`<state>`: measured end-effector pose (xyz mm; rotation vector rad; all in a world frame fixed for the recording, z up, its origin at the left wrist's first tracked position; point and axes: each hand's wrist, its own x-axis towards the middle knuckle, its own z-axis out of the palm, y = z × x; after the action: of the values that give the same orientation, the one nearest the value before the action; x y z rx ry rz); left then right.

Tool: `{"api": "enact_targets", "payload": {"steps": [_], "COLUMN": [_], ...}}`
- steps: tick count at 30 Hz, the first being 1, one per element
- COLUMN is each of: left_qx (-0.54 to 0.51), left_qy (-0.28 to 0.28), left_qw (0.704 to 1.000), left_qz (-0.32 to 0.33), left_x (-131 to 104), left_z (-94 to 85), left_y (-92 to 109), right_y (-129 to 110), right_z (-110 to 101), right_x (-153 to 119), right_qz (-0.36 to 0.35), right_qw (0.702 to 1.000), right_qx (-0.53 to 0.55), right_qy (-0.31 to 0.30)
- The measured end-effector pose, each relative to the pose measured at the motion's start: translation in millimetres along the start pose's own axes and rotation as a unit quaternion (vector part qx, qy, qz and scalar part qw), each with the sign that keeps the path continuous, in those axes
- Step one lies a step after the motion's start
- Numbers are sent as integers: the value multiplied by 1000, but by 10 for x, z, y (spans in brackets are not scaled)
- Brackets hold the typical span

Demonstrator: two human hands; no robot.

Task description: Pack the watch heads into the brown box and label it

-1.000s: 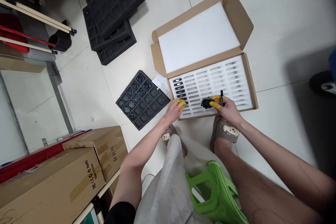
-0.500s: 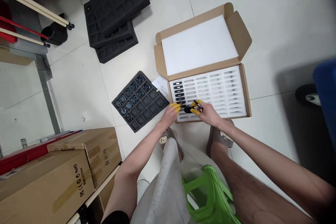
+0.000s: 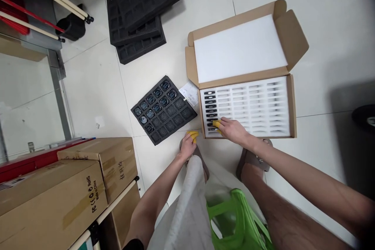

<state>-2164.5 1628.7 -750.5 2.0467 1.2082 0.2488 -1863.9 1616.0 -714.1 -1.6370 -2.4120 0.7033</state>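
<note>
My right hand (image 3: 233,129), yellow covers on its fingertips, reaches into the left column of a white slotted foam insert (image 3: 258,103). Its fingers are closed on a thin black device (image 3: 211,124) in a slot near the lower end. Several more black devices (image 3: 210,106) stand on edge above it in that column. My left hand (image 3: 188,145), also with yellow fingertips, hovers left of the box with fingers slightly apart and nothing visible in them. Nearest to it is a black foam tray (image 3: 168,119) with round, dark, shiny discs (image 3: 156,107) in some pockets.
The insert lies in an open cardboard box (image 3: 293,105) whose lid carries a white foam sheet (image 3: 240,49). Paper (image 3: 189,91) with handwriting lies by the tray. Stacked black foam trays (image 3: 146,0) lie beyond. Cartons (image 3: 52,195) stand at left, a wheel (image 3: 365,120) at right.
My left hand has drawn back from the insert to the left of the box. My right hand has shifted to the left column, and the black device it held above the foam is now in a slot.
</note>
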Motion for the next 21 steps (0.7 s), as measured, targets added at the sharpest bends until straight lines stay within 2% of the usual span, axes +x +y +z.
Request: {"api": "enact_targets", "payload": {"steps": [5,9,13,17,21], "left_qx": [12,19,18,13,1], "left_qy": [-46,-70,-73,-70,-56], "left_qw": [998,995,994,992,993], "left_qz": [-40,-65,-84,-102,-108], "left_x": [-87,-104,-112,-131,-158], "left_z": [41,18,11,25,-4], "left_y": [67,78,72,82,76], "right_y": [24,114,165,261,367], "right_z": [163,165,-67,-385,-439], "right_x": [-16,-17,113,531,868], "right_qz": [-15,-19,38,102,113], "right_qw": [1000,1000,999,993,992], "right_qx": [-11,7,34,-1,-49], "right_qy": [13,-6,19,55,35]}}
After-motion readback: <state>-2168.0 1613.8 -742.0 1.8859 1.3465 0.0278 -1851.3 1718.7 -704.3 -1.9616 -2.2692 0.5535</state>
